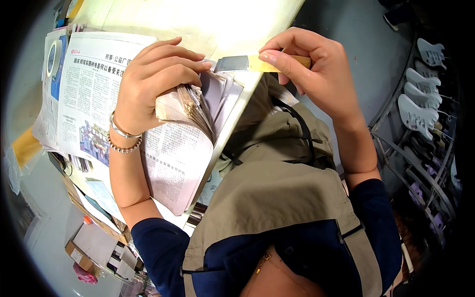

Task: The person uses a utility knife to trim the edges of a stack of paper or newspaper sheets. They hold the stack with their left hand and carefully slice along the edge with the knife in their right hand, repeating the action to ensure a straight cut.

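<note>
My left hand rests over a thick wad of layered paper, brownish and crumpled at its edges, with its fingers curled over the top. The wad lies at the table's right edge on spread newspaper. Between thumb and fingers, my right hand pinches a flat yellow strip with a dark grey rectangular end. I cannot tell exactly what kind of thing the strip is. Its grey end sits just right of my left fingertips, at the table edge. Part of the wad is hidden beneath my left hand.
A roll of tape lies on the newspaper at the far left. White guitar-shaped bodies hang on a metal rack to the right. Below the table's left side stands a cardboard box. My khaki apron borders the table edge.
</note>
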Action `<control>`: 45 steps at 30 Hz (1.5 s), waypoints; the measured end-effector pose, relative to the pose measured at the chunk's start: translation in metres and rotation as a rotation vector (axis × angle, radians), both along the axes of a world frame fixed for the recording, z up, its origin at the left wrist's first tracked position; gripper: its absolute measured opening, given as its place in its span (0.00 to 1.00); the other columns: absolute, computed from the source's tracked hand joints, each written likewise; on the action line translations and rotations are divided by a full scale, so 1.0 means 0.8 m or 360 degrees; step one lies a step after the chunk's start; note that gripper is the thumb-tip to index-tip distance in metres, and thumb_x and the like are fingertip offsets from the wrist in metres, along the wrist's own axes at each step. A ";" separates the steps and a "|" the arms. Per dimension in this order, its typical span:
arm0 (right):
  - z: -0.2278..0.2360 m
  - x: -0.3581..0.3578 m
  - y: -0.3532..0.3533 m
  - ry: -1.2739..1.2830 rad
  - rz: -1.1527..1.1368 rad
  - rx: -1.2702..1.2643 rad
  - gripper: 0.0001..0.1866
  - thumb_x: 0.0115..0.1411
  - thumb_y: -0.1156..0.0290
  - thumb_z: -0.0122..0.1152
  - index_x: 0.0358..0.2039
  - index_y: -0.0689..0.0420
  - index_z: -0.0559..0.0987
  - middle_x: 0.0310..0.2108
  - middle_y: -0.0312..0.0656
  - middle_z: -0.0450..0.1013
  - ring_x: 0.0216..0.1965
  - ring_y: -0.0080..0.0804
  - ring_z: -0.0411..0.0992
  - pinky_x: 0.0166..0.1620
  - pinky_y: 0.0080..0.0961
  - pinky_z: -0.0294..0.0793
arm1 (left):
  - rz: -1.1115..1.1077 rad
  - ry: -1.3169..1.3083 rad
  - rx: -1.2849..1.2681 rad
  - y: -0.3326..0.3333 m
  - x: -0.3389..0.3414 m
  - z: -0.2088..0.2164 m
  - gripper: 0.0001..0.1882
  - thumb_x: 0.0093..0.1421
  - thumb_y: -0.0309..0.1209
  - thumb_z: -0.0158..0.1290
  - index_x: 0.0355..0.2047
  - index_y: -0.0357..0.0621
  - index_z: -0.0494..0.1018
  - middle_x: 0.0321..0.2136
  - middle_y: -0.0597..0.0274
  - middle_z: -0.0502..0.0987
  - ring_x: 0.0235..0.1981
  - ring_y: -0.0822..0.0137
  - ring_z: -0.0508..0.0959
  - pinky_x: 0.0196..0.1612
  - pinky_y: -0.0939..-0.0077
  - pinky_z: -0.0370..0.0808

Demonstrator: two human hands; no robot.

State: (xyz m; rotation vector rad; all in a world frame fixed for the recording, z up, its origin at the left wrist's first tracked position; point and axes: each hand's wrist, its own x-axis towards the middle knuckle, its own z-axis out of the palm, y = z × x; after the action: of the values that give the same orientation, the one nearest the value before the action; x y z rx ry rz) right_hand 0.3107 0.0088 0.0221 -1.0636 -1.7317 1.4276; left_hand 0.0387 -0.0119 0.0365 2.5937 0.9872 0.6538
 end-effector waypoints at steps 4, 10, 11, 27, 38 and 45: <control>0.010 -0.001 0.011 -0.0156 0.0094 0.0104 0.08 0.62 0.68 0.65 0.34 0.61 0.82 0.22 0.31 0.73 0.20 0.10 0.65 0.19 0.12 0.57 | 0.0001 -0.0001 -0.0007 0.000 0.000 0.000 0.12 0.43 0.35 0.63 0.26 0.47 0.75 0.36 0.64 0.84 0.42 0.58 0.82 0.54 0.55 0.75; 0.004 -0.002 0.023 -0.0219 0.0195 0.0265 0.09 0.62 0.67 0.65 0.33 0.60 0.82 0.21 0.29 0.72 0.20 0.11 0.65 0.21 0.12 0.57 | -0.0009 0.0006 -0.0002 0.001 0.000 -0.001 0.13 0.43 0.37 0.64 0.27 0.47 0.75 0.36 0.64 0.84 0.40 0.59 0.82 0.53 0.56 0.75; 0.005 -0.002 0.026 -0.0230 0.0223 0.0232 0.09 0.62 0.67 0.65 0.33 0.60 0.82 0.21 0.29 0.71 0.20 0.11 0.65 0.21 0.12 0.58 | -0.0010 0.0001 0.0001 0.001 0.000 -0.001 0.13 0.43 0.37 0.64 0.27 0.47 0.75 0.36 0.64 0.84 0.40 0.59 0.82 0.52 0.56 0.75; 0.020 -0.031 0.105 -0.0452 0.0954 -0.0421 0.11 0.63 0.66 0.64 0.32 0.62 0.80 0.20 0.31 0.72 0.22 0.15 0.67 0.26 0.15 0.66 | -0.0069 -0.0027 -0.0063 0.004 0.004 -0.003 0.14 0.45 0.36 0.64 0.29 0.44 0.74 0.37 0.62 0.83 0.37 0.56 0.79 0.49 0.59 0.74; -0.015 -0.031 0.113 -0.0274 0.1064 -0.0468 0.12 0.63 0.66 0.63 0.32 0.63 0.81 0.17 0.32 0.72 0.19 0.15 0.67 0.23 0.15 0.64 | -0.0039 0.0006 -0.0142 0.002 0.003 -0.005 0.19 0.49 0.47 0.60 0.27 0.43 0.74 0.38 0.55 0.83 0.40 0.54 0.80 0.53 0.56 0.72; -0.021 -0.040 0.098 -0.0376 0.1075 -0.0059 0.14 0.60 0.59 0.64 0.33 0.59 0.83 0.17 0.38 0.73 0.15 0.20 0.65 0.20 0.18 0.62 | -0.0032 -0.0019 -0.0152 0.002 0.002 -0.008 0.18 0.49 0.45 0.61 0.28 0.42 0.74 0.37 0.55 0.83 0.40 0.54 0.80 0.52 0.57 0.72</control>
State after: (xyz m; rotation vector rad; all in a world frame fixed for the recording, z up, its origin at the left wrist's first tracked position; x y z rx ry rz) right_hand 0.2788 0.0875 0.0052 -0.7054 -2.3897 1.7823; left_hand 0.0406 -0.0103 0.0299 2.5105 0.9633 0.6013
